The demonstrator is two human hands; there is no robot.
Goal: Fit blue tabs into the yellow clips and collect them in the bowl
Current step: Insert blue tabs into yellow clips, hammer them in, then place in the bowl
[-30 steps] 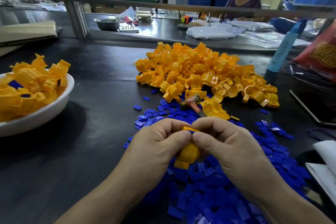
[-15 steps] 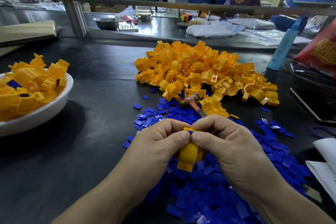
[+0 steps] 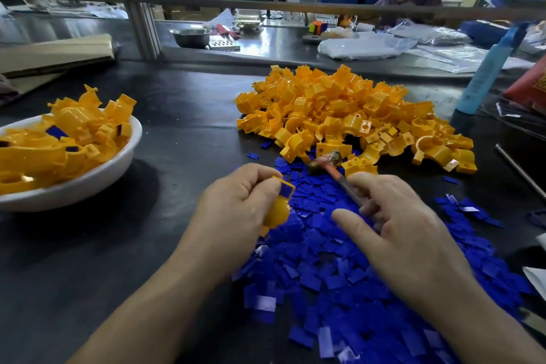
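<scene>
Clip (image 3: 277, 210) in left hand (image 3: 236, 204) grip; right hand (image 3: 393, 230) seemingly relaxed.

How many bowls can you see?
2. The white bowl, at the left, holds yellow clips; the metal bowl sits on the far bench. Others may be hidden.

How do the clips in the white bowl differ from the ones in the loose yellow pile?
The clips in the bowl are heaped inside the white bowl at the left, while the pile clips lie loose on the dark table. Some clips in the bowl show a blue tab fitted, whereas the pile clips show only bare yellow faces. The pile clips also cover a wider patch. Both are the same curved yellow plastic clips.
</scene>
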